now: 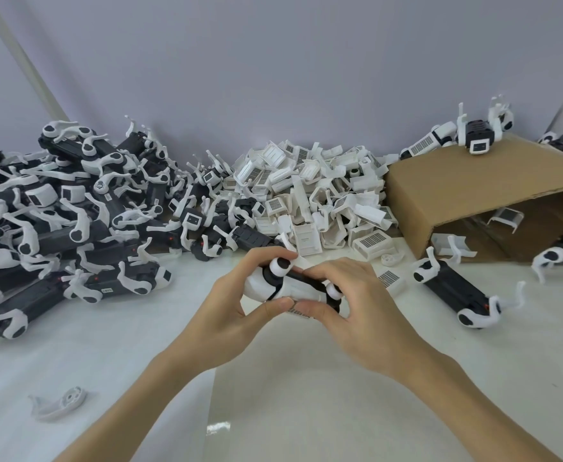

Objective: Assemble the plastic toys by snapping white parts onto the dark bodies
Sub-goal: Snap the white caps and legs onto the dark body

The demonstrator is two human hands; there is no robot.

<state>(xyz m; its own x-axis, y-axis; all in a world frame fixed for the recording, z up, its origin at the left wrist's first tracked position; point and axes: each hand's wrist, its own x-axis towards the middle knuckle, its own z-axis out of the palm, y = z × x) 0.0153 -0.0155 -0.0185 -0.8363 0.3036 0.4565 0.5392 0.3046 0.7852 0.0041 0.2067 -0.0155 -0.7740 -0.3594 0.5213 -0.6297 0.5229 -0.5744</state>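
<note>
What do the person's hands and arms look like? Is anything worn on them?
Both forearms are bare, with no sleeve in view. The left hand and the right hand wear no gloves, and no rings, watch or bracelet show. The nails that show are short and unpainted.

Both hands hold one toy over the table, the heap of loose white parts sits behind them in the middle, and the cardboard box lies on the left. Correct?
Not quite: the head view shows the cardboard box on the right. The left hand and right hand do hold one toy, with the white parts heap behind.
</note>
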